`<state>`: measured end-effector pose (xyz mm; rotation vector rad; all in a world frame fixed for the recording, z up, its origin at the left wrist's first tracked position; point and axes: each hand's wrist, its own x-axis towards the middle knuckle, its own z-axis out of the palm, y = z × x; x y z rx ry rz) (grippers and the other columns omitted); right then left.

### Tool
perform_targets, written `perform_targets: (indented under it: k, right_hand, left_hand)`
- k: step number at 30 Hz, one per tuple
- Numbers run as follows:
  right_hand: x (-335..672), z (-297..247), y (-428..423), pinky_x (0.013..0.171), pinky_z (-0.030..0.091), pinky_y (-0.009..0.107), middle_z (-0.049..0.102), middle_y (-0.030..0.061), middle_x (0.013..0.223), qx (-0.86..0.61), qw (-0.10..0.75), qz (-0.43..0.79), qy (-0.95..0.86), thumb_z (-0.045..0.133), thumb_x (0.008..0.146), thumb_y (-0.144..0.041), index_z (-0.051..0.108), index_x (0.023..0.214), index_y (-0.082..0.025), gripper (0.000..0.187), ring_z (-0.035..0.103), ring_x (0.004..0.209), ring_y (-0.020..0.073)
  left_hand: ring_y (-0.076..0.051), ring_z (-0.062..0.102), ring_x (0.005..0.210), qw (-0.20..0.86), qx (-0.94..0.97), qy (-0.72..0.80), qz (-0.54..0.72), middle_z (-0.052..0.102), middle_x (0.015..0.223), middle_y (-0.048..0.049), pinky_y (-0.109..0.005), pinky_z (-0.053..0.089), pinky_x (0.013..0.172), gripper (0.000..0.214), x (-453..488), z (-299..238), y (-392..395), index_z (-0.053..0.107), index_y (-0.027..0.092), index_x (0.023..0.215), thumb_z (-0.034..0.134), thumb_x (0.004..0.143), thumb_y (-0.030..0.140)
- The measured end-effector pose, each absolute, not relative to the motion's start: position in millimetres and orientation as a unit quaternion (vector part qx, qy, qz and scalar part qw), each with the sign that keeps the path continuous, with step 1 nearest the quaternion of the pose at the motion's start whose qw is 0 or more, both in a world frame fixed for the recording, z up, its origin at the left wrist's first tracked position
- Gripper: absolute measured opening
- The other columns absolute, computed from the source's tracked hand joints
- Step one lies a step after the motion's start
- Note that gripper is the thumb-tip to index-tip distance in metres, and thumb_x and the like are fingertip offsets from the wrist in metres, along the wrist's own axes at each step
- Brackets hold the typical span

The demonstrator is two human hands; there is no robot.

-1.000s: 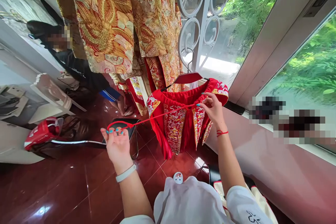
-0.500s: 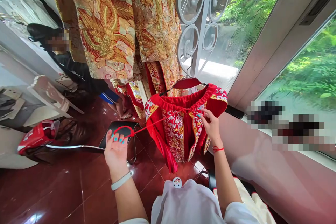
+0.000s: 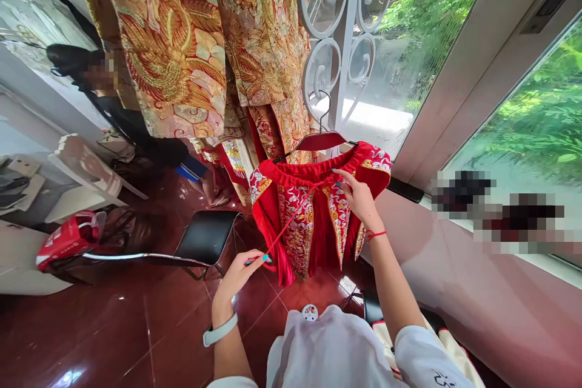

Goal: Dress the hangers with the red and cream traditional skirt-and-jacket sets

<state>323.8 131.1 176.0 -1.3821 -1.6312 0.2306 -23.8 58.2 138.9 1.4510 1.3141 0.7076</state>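
A red embroidered skirt (image 3: 295,230) with a gathered waistband hangs in front of me from a dark red hanger (image 3: 321,141). My left hand (image 3: 240,273) is closed on the free end of a red drawstring (image 3: 291,222), which runs taut up to the front of the waistband. At the right part of the waistband is my right hand (image 3: 357,194), its fingers bent against the fabric near where the drawstring comes out. Whether the right fingertips pinch the waistband or the string is hard to see, but they touch the cloth.
Gold embroidered garments (image 3: 173,60) hang at the upper left, beside a white scrollwork metal frame (image 3: 339,42). A black chair (image 3: 209,236) stands left of the skirt. A person (image 3: 150,145) is farther back. Windows line the right side.
My left hand has moved down and right, nearer the skirt, with the drawstring now slanting downward. My right hand has shifted up slightly onto the waistband.
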Motion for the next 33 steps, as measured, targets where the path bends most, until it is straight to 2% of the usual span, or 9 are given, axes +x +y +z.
perform_targets:
  k: [4, 7, 12, 17, 20, 22, 25, 28, 33]
  right_hand:
    - [311, 159, 126, 0.056, 0.033, 0.023, 0.049, -0.0051, 0.058, -0.566, 0.512, 0.130, -0.633, 0.042, 0.089, -0.023, 0.060, 0.134, -0.019, 0.049, 0.036, 0.047, 0.0124]
    - [302, 156, 124, 0.056, 0.033, 0.024, 0.048, -0.0052, 0.059, -0.568, 0.534, 0.129, -0.613, 0.041, 0.088, -0.023, 0.063, 0.124, -0.019, 0.042, 0.037, 0.048, 0.0128]
    - [295, 164, 122, 0.056, 0.029, 0.025, 0.046, -0.0050, 0.059, -0.577, 0.541, 0.136, -0.596, 0.042, 0.088, -0.027, 0.063, 0.097, -0.021, 0.024, 0.036, 0.050, 0.0130]
    - [290, 168, 115, 0.057, 0.027, 0.025, 0.045, -0.0049, 0.060, -0.562, 0.552, 0.164, -0.594, 0.044, 0.086, -0.026, 0.056, 0.086, -0.022, 0.012, 0.035, 0.053, 0.0128]
    - [287, 172, 110, 0.057, 0.027, 0.026, 0.043, -0.0053, 0.059, -0.557, 0.551, 0.180, -0.595, 0.044, 0.088, -0.027, 0.053, 0.087, -0.023, 0.011, 0.035, 0.053, 0.0129]
    - [286, 172, 108, 0.056, 0.027, 0.026, 0.043, -0.0056, 0.059, -0.556, 0.550, 0.194, -0.592, 0.044, 0.089, -0.027, 0.053, 0.088, -0.023, 0.010, 0.034, 0.053, 0.0128]
    - [284, 168, 105, 0.057, 0.028, 0.026, 0.049, -0.0045, 0.063, -0.553, 0.556, 0.203, -0.586, 0.046, 0.090, -0.030, 0.055, 0.090, -0.022, 0.012, 0.037, 0.054, 0.0127]
    - [284, 167, 102, 0.058, 0.031, 0.026, 0.052, -0.0044, 0.066, -0.554, 0.544, 0.210, -0.594, 0.047, 0.091, -0.031, 0.060, 0.109, -0.021, 0.024, 0.036, 0.053, 0.0121]
    - [296, 194, 97, 0.060, 0.034, 0.026, 0.041, -0.0064, 0.060, -0.534, 0.528, 0.155, -0.642, 0.047, 0.095, -0.032, 0.060, 0.131, -0.023, 0.040, 0.030, 0.053, 0.0126]
  left_hand:
    - [-0.020, 0.057, 0.073, 0.529, 0.585, 0.541, 0.291, 0.063, 0.069, -0.0026, -0.032, 0.048, 0.075, 0.039, -7, 113, 43, 0.071, 0.020, 0.067, 0.069, 0.075, 0.059]
    - [-0.020, 0.058, 0.082, 0.552, 0.513, 0.562, 0.340, 0.062, 0.087, -0.0043, -0.034, 0.051, 0.078, 0.039, 8, 82, 39, 0.072, 0.020, 0.085, 0.070, 0.074, 0.057]
    - [-0.032, 0.043, 0.132, 0.348, 0.458, 0.680, 0.453, 0.047, 0.127, -0.0117, -0.050, 0.038, 0.112, 0.045, 34, 69, 50, 0.062, 0.027, 0.121, 0.067, 0.078, 0.036]
    - [-0.028, 0.039, 0.140, 0.294, 0.616, 0.528, 0.505, 0.043, 0.143, -0.0151, -0.049, 0.026, 0.121, 0.056, 83, 123, 81, 0.046, 0.024, 0.139, 0.061, 0.085, 0.023]
    - [-0.024, 0.051, 0.128, 0.332, 0.617, 0.467, 0.540, 0.055, 0.131, -0.0117, -0.042, 0.036, 0.113, 0.049, 115, 154, 115, 0.048, 0.023, 0.131, 0.064, 0.085, 0.025]
    - [-0.017, 0.062, 0.096, 0.393, 0.584, 0.441, 0.557, 0.063, 0.099, -0.0041, -0.033, 0.048, 0.092, 0.030, 129, 163, 133, 0.055, 0.022, 0.113, 0.065, 0.086, 0.030]
    - [-0.007, 0.040, 0.049, 0.537, 0.502, 0.389, 0.555, 0.041, 0.060, 0.0090, -0.020, 0.035, 0.051, 0.030, 140, 161, 142, 0.052, 0.022, 0.087, 0.068, 0.084, 0.047]
    - [-0.004, 0.019, 0.041, 0.620, 0.424, 0.350, 0.560, 0.025, 0.052, 0.0133, -0.018, 0.016, 0.041, 0.048, 137, 159, 137, 0.042, 0.022, 0.072, 0.075, 0.073, 0.057]
    - [-0.002, 0.018, 0.041, 0.615, 0.403, 0.341, 0.585, 0.022, 0.048, 0.0134, -0.016, 0.015, 0.039, 0.055, 114, 186, 140, 0.034, 0.021, 0.059, 0.082, 0.066, 0.046]
